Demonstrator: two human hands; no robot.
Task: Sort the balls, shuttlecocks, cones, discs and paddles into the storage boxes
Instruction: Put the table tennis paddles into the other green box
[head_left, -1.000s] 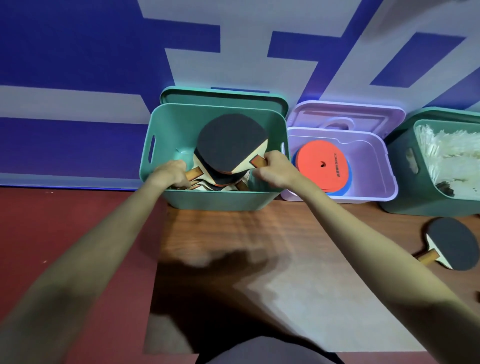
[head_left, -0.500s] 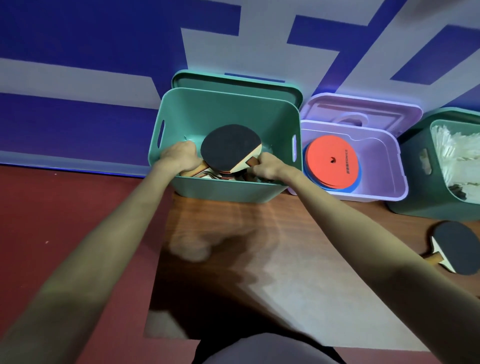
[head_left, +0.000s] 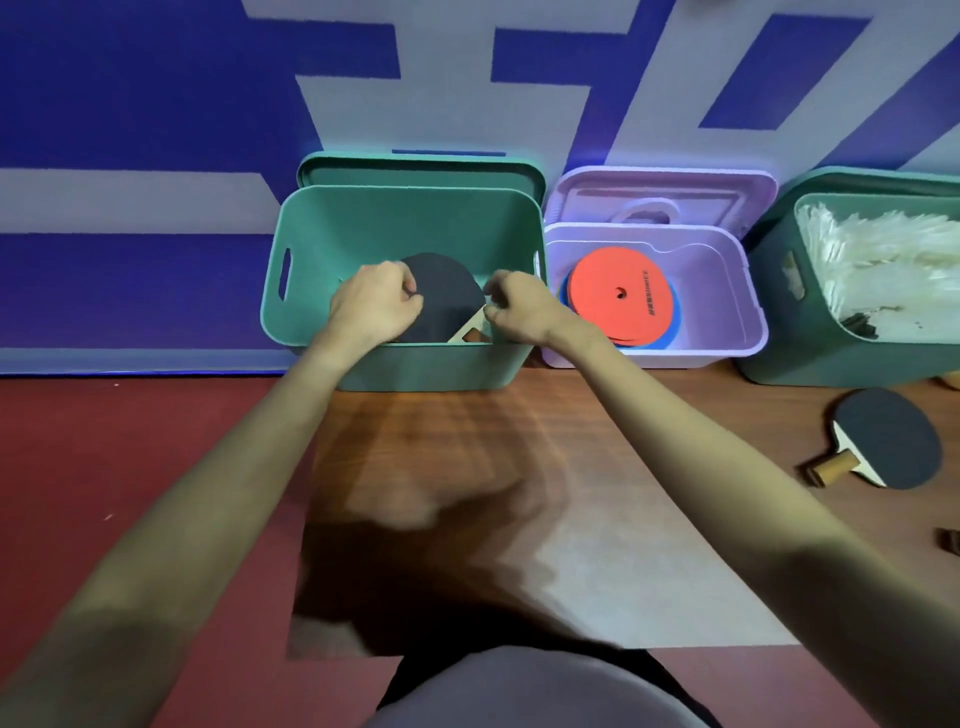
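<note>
A black-faced paddle lies low inside the light green box, its wooden neck pointing to the near right. My left hand is curled over the blade's left edge. My right hand pinches the paddle at its neck with curled fingers. What lies under the paddle is hidden by my hands and the box's near wall. Another black paddle with a wooden handle lies on the wooden board at the right.
A lilac box holds red discs over a blue one. A dark green box at the right is full of white shuttlecocks. Lids lean on the blue-and-grey wall. Red floor lies to the left.
The paddle has gone from raised above the green box's rim down into the box, both hands sinking with it. The view has tilted slightly downward.
</note>
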